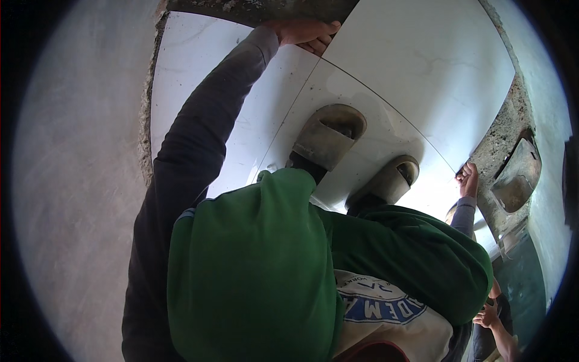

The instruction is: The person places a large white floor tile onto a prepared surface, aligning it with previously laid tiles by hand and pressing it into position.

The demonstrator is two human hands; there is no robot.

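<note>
A large glossy white floor tile [428, 66] lies at the far right, its near edge along a thin joint. At this tile's left corner is my left hand [304, 34], fingers curled and thumb against the edge. My right hand [468, 178] is at the tile's near right corner, fingers bent and closed on the edge; the fingertips are partly hidden. Beside my left wrist is another white tile [199, 78]. My feet, in worn brown slide sandals [329, 139], stand on a white tile [356, 108] between my hands.
Rough bare mortar [506, 120] borders the tiles at right, with a worn loose sandal [517, 175] on it. Grey plastered wall [78, 181] rises at left, a pale wall [552, 120] at right. Another person's hand [487, 315] shows at lower right.
</note>
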